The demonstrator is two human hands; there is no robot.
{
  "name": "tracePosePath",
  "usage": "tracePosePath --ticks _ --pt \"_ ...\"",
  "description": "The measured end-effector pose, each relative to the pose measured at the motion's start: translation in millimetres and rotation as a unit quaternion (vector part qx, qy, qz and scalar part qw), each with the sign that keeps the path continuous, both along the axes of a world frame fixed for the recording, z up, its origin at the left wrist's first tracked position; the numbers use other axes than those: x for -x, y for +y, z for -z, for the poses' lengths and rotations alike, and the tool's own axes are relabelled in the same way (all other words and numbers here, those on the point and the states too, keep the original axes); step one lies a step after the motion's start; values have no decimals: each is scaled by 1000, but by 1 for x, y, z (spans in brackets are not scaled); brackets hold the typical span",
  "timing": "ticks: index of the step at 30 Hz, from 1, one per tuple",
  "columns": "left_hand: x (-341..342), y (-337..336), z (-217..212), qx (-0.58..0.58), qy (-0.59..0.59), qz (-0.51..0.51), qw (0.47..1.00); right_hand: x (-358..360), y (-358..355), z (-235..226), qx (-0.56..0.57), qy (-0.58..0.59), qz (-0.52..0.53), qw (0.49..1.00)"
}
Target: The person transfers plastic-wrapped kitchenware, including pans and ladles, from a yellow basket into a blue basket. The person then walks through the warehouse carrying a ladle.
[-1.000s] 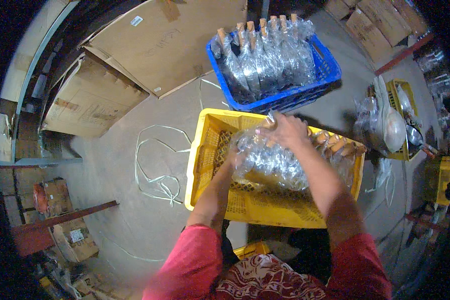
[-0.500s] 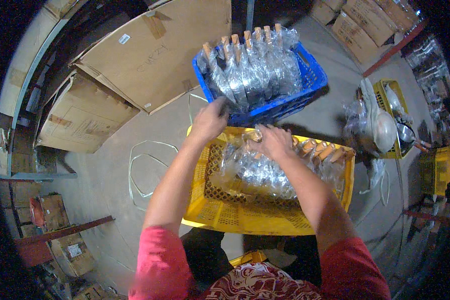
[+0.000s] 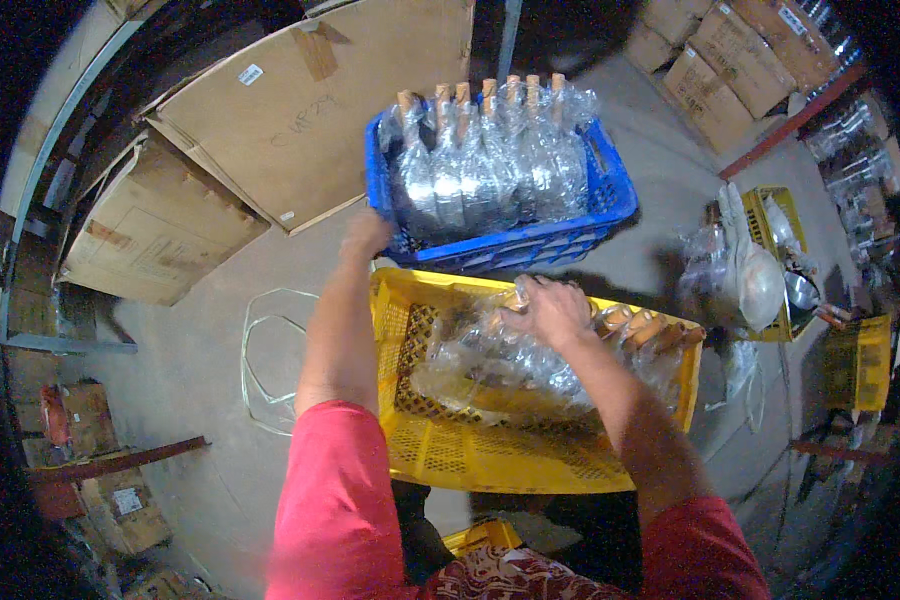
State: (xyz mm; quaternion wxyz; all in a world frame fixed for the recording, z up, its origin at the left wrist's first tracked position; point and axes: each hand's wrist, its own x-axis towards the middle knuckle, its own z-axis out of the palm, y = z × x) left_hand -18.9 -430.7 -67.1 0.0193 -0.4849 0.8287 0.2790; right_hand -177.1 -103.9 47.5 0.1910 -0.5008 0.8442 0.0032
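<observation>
My left hand [image 3: 368, 232], slightly blurred, is closed at the near left corner of a blue plastic crate [image 3: 530, 250]; its fingertips are partly hidden there. Inside that crate stand several shiny metal pans [image 3: 485, 180] in clear plastic wrap, their wooden handles pointing away from me. Closer to me is a yellow plastic crate [image 3: 490, 470]. Over its far side my right hand [image 3: 553, 312] grips the plastic-wrapped handle end of one pan. More wrapped pans [image 3: 560, 375] with wooden handles lie beneath and right of that hand.
Large cardboard boxes [image 3: 320, 110] stand at the far left. A loop of pale strapping [image 3: 248, 370] lies on the floor at left. On the right is another yellow basket [image 3: 798, 225] with wrapped cookware. Stacked cartons [image 3: 735, 65] and shelving fill the far right.
My left hand has moved left, and the blue crate's near left corner has shifted with it, so the crate has turned and slid left. My right hand keeps its hold.
</observation>
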Motion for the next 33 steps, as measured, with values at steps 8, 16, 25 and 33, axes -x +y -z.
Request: tracePosePath --ticks 8,16,25,33 --pt "-123 -33 -19 103 -51 -50 992 -14 10 6 121 65 -41 990" --pt "-190 9 -18 33 15 -169 985 -14 17 7 83 56 -38 994" --pt "-240 46 2 14 51 -240 969 -16 16 13 104 63 -56 991" --pt "-257 16 17 31 23 -245 969 -11 20 19 84 47 -63 993"
